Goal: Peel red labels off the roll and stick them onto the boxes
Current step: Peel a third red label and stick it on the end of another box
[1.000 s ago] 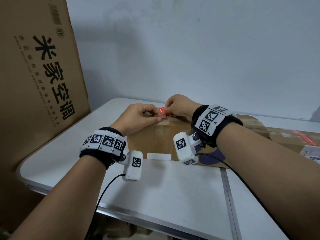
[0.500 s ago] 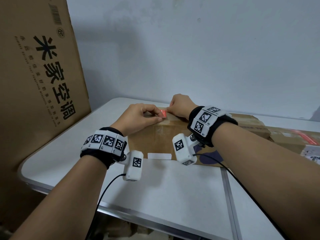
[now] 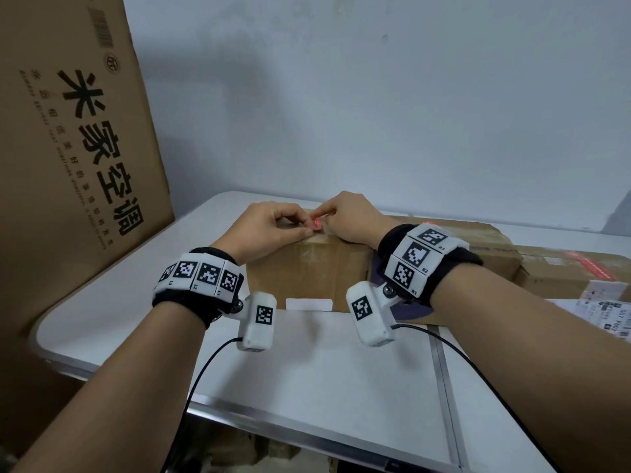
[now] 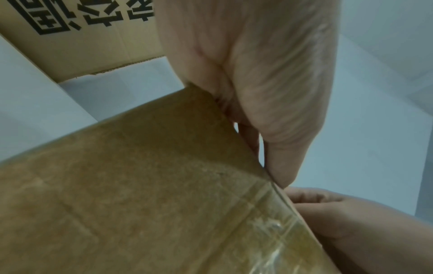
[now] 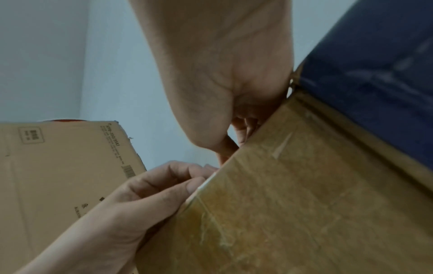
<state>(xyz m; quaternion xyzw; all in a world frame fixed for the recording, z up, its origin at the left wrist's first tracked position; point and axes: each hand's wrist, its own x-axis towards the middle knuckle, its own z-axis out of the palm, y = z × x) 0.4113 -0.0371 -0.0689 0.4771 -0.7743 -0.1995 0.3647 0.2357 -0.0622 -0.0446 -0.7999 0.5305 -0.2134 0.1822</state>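
A brown cardboard box (image 3: 307, 274) stands on the white table (image 3: 341, 370), and both hands meet at its top front edge. A small red label (image 3: 317, 224) lies there on the box top. My left hand (image 3: 297, 230) has curled fingers and pinches the label's left end, its thumb along the box edge. In the right wrist view a thin white edge (image 5: 203, 184) shows under that thumb. My right hand (image 3: 327, 218) lays its outstretched forefinger on the label; its other fingers are curled. Both wrist views show the box wall (image 4: 140, 185) (image 5: 281, 204) close up. No label roll is in view.
A tall printed cardboard sheet (image 3: 68, 148) leans at the left, close to the table edge. More taped boxes (image 3: 563, 271) and a printed paper (image 3: 611, 312) lie at the right. A white sticker (image 3: 309, 304) sits low on the box front. A wall stands right behind.
The red label went from being held up between both hands to lying on the box top. My right hand changed from pinching it to resting a forefinger on it.
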